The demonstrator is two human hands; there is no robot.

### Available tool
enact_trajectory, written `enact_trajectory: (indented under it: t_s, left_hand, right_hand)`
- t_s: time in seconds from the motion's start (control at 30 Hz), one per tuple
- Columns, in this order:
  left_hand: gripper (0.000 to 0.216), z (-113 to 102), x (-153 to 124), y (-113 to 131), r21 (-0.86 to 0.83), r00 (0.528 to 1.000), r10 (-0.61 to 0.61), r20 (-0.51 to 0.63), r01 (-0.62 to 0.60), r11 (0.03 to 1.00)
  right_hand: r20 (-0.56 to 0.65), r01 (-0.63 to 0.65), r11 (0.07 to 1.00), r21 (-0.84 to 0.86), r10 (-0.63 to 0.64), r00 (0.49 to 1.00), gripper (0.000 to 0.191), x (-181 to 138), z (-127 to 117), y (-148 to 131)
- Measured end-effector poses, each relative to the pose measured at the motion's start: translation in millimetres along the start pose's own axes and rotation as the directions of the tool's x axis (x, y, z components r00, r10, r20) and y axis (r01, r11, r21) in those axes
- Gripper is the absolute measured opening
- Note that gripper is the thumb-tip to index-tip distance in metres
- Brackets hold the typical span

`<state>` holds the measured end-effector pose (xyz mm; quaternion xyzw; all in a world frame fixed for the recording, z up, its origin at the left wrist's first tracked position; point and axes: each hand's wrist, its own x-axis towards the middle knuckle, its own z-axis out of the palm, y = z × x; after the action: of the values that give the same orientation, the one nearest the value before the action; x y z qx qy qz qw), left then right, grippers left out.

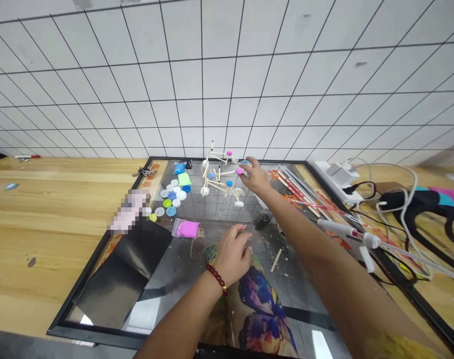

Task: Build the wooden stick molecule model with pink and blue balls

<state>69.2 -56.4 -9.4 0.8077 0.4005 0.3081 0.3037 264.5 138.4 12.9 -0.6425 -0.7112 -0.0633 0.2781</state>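
Note:
A small frame of wooden sticks (218, 182) stands at the back of the dark glossy board, its joints made of white, blue and pink clay balls. My right hand (257, 176) reaches in from the right, thumb and fingertips closed around a pink clay ball (239, 171) on the frame's right side. Below, my left hand (232, 255), with a red bead bracelet at its wrist, hovers over the board with fingers loosely curled and apart, holding nothing. A bag of pink clay (188, 229) lies to its upper left. A loose stick (276, 260) rests to its right.
Small clay tubs (176, 203) and green and blue clay packets (184, 179) sit left of the frame. Black sheets (137, 259) cover the board's left side. At right lie a glue gun (346, 237), long sticks (299, 187), and a power strip (337, 182) with tangled cables.

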Motion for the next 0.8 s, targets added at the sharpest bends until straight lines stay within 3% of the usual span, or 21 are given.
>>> enact_trajectory:
  t_s: [0.17, 0.47, 0.63, 0.8]
  left_hand:
    - [0.035, 1, -1, 0, 0.008, 1.0, 0.005, -0.004, -0.005, 1.0]
    - [0.035, 2, -1, -1, 0.041, 1.0, 0.001, 0.017, -0.002, 0.999]
    - [0.034, 1, -1, 0, 0.04, 1.0, 0.001, 0.021, -0.001, 0.999]
    - [0.034, 0, 0, 1, 0.041, 1.0, 0.003, 0.029, -0.004, 0.999]
  right_hand:
    - [0.017, -0.037, 0.991, 0.126, 0.035, 0.999, 0.033, 19, 11, -5]
    - [0.091, 0.006, 0.995, 0.098, -0.015, 0.996, 0.025, 40, 11, -13]
    - [0.201, -0.111, 0.988, 0.105, 0.089, 0.975, 0.025, 37, 10, -12]
    - [0.206, -0.163, 0.973, 0.162, 0.128, 0.97, 0.029, 31, 11, -3]
